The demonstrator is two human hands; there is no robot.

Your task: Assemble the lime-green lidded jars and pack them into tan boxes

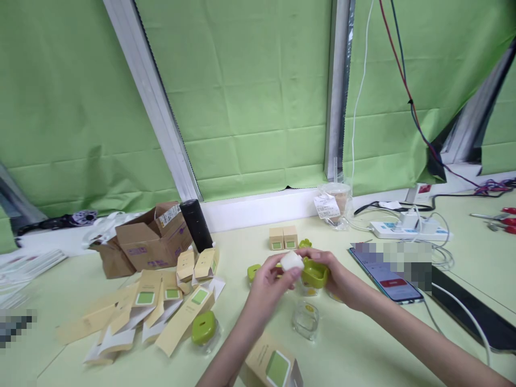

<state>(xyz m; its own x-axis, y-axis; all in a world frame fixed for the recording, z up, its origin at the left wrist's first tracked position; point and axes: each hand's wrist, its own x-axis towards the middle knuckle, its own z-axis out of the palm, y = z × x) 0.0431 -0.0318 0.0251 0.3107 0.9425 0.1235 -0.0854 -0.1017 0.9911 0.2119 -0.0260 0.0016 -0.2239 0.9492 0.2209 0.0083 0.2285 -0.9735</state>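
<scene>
My left hand (271, 280) is closed on a small white block-like piece (292, 261), thumb and fingers pinching it. Beside it, my right hand (336, 275) grips a hollow green plastic lid (314, 273), its open side facing me. Below both hands stands an open clear container (306, 321) with a yellow mark. Partly behind my left hand is another green-lidded container (253, 272). A green flower-shaped piece (305, 243) lies just beyond my hands. One more container with a green lid (203, 327) sits to the left.
Two small closed boxes (283, 238) stand at the back; another box (274, 365) is near the front. Opened flat cartons (153, 301) spread left, before a cardboard box (155, 239) and black cylinder (196, 226). A phone (385, 274), power strip (411, 231) and bagged cup (336, 204) are right.
</scene>
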